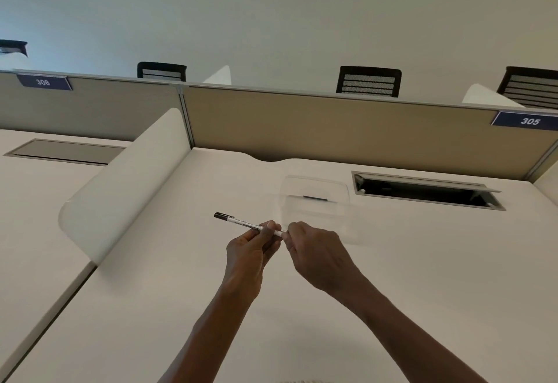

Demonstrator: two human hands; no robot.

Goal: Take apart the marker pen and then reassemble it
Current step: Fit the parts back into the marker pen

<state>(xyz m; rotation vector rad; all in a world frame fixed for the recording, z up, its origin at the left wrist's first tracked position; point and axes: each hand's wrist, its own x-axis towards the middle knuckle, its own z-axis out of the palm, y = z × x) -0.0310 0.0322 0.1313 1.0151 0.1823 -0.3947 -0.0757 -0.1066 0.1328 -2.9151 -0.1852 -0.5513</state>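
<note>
While pinched at both ends, white marker pen (246,223), black-capped.

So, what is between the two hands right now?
In the head view, only a short white stretch of the marker pen bridges the gap between the left hand and the right hand. Both hands grip it above the desk.

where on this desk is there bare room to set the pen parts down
Bare desk lies between the white divider and the hands, and right of the right hand. Farther back the clear stand and open cable hatch crowd it.
</note>
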